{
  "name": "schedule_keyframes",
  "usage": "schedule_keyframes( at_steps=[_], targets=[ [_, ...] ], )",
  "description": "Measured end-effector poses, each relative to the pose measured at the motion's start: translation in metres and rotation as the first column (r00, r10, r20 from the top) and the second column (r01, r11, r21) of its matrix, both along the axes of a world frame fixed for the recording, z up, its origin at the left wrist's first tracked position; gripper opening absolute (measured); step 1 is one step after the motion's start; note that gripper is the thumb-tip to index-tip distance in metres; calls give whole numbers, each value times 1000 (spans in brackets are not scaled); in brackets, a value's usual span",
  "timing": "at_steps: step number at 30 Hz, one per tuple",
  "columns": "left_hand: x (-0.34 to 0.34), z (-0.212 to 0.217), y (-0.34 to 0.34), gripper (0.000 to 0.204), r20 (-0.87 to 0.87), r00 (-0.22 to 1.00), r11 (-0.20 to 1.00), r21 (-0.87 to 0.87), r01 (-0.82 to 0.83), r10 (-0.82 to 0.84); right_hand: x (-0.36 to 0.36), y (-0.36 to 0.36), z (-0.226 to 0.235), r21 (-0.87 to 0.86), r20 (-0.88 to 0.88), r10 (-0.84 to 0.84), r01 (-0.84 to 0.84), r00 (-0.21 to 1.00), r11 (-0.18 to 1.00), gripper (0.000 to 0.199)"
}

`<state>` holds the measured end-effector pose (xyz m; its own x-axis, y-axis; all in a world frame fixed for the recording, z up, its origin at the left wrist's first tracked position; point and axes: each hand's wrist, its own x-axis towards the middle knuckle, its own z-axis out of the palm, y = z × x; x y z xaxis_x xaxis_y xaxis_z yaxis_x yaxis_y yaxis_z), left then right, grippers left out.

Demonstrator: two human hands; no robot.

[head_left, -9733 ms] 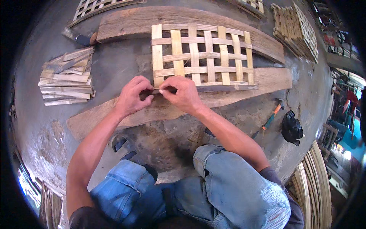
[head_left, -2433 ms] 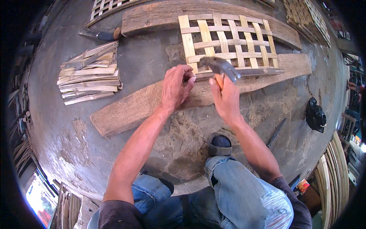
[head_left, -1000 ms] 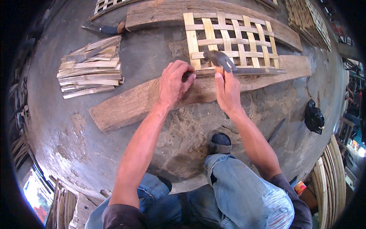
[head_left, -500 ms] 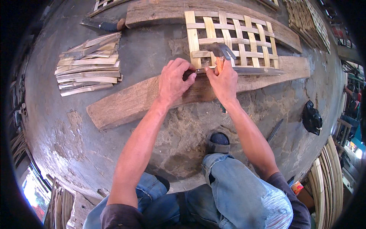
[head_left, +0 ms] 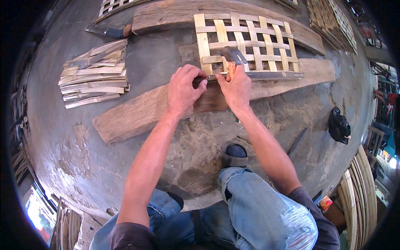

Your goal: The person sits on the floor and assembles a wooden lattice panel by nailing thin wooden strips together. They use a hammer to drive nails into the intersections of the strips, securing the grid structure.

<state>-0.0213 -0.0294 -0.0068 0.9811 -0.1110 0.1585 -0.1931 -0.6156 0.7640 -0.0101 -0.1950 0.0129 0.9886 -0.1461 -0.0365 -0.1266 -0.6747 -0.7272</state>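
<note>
A woven lattice panel (head_left: 240, 37) of pale bamboo strips lies across two wooden beams, with a dark strip (head_left: 275, 75) along its near edge. My left hand (head_left: 181, 89) is pinched at the left end of that strip; whatever its fingertips hold is too small to make out. Close beside it, my right hand (head_left: 237, 87) is closed around the orange handle of a claw hammer (head_left: 238, 56). The hammer's head rests above the panel's lower left part, and the right thumb tip touches near the strip's end.
The near beam (head_left: 129, 118) and far beam (head_left: 175, 18) lie on the concrete floor. Left are a pile of split strips (head_left: 98, 75) and a dark-handled knife (head_left: 112, 32). Rightward lie a blade (head_left: 298, 142), a black plastic bag (head_left: 339, 126) and stacked lattice panels (head_left: 331, 25).
The whole scene has shifted slightly left in the view. Both hands keep nearly the same place at the strip's end, and the hammer stays in my right hand.
</note>
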Motion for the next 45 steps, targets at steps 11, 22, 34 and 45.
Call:
schedule_keyframes(
  at_steps=[11, 22, 34, 45],
  targets=[
    [-1, -1, 0, 14, 19, 1000, 1000, 0, -20, 20, 0, -48, 10, -54, 43, -80, 83, 996, 995, 40],
    [-3, 1, 0, 18, 55, 998, 998, 57, -15, 12, -1, -61, -3, -98, 45, -153, 156, 987, 983, 45],
    [-59, 13, -99, 66, 79, 995, 945, 326, 25, -54, -1, -64, -7, -34, 87, -161, 165, 983, 986, 45],
    [-55, 6, -128, 78, 74, 993, 901, 420, -111, 88, -1, -63, -8, -49, 67, -165, 168, 984, 984, 44]
  ],
)
